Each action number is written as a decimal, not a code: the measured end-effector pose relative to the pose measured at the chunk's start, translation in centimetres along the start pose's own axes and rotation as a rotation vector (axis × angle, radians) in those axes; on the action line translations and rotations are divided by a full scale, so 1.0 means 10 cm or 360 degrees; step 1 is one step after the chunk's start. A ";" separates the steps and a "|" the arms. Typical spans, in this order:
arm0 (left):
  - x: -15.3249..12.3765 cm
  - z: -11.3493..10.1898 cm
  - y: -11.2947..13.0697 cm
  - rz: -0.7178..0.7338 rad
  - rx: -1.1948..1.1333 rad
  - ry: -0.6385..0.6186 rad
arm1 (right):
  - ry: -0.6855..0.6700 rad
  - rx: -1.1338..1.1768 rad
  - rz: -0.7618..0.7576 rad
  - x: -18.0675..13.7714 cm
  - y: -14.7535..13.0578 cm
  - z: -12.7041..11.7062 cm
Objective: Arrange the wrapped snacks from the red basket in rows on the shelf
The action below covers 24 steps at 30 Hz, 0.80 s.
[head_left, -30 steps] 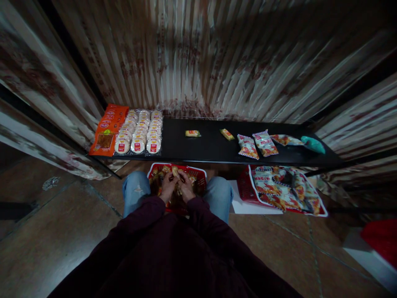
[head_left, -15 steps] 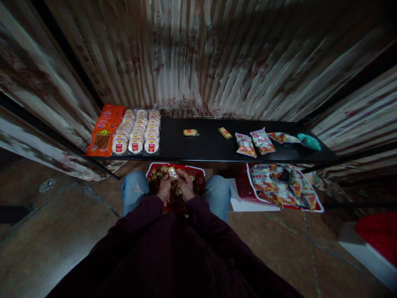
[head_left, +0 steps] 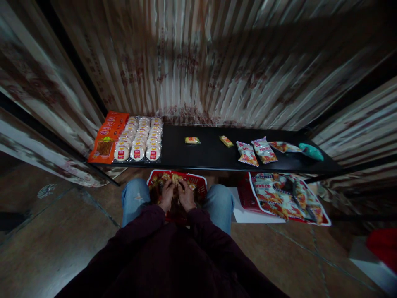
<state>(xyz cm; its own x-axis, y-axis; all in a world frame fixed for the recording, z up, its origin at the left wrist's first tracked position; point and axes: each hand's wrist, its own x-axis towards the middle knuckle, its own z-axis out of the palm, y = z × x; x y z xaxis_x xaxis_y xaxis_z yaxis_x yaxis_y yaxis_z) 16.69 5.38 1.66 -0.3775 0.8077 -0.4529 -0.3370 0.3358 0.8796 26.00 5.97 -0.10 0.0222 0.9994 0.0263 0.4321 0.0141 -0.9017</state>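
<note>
Clutching | small wrapped snacks (head_left: 174, 179) are gripped between left hand (head_left: 166, 194) and right hand (head_left: 187, 195), pressed together | red basket (head_left: 201, 185) is seen beneath them

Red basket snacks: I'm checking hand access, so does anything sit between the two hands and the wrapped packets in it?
Nothing visible does. Left hand and right hand are inside the red basket, fingers on the wrapped packets. The black shelf lies beyond its far rim. Grip too dark to judge.
</note>
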 end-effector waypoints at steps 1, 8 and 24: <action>0.00 0.00 0.01 0.0025 0.0011 -0.0004 | -0.0018 0.0013 0.0014 0.00 -0.02 -0.01; 0.05 -0.02 0.03 0.0223 0.0110 -0.0117 | -0.0046 0.0073 0.0041 0.02 -0.08 0.00; -0.01 0.04 0.47 0.0565 0.0405 -0.0086 | 0.0127 0.0325 0.0014 0.34 -0.24 0.05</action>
<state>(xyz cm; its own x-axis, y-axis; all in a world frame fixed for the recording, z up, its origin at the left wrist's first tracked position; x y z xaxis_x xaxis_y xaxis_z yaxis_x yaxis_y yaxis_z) 15.49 7.06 5.93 -0.3837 0.9164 -0.1141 0.0313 0.1364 0.9902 24.59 9.31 1.93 0.1001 0.9940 0.0450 0.2404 0.0197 -0.9705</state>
